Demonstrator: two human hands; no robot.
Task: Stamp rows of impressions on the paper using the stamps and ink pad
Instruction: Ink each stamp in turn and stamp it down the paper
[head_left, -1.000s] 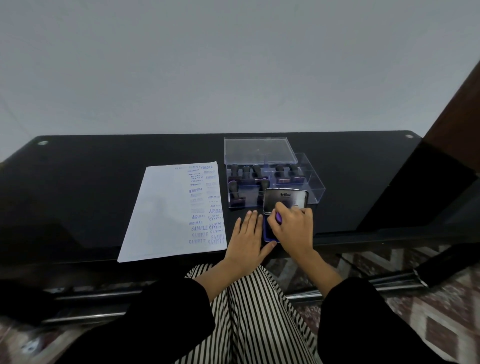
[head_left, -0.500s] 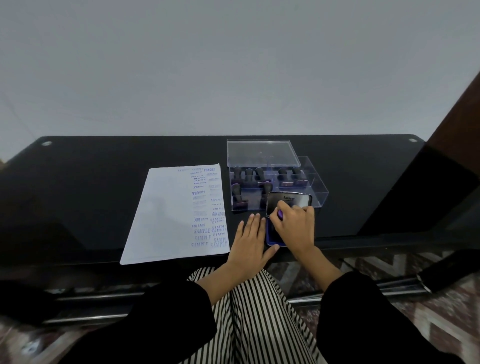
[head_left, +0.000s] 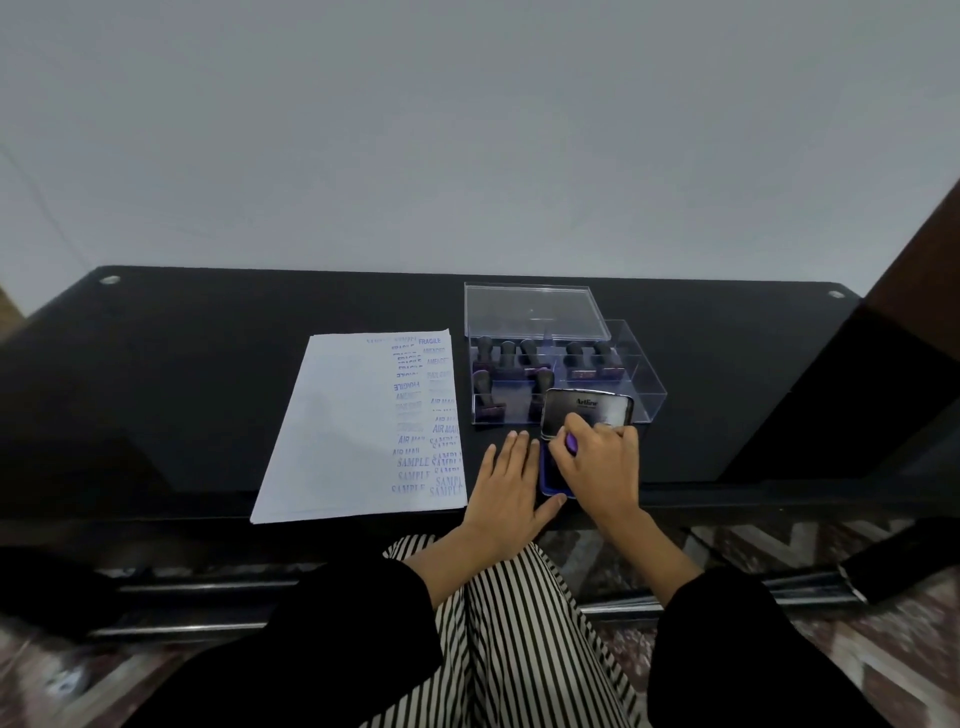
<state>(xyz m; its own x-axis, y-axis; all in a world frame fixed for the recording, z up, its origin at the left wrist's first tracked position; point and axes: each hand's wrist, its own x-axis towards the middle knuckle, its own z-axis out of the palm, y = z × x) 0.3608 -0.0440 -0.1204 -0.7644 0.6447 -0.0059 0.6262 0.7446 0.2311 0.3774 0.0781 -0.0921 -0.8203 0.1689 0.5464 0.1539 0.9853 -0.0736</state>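
A stamp (head_left: 571, 442) is gripped in the right hand (head_left: 605, 470) for inking on the ink pad (head_left: 550, 480), apparently steadied by the left hand (head_left: 506, 486), fingers straight

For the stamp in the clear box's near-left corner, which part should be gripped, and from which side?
Take that stamp by its dark handle, pinched from straight above. It stands upright, handle topmost, and the clear box walls close off its wide base from the sides; the top looks open.
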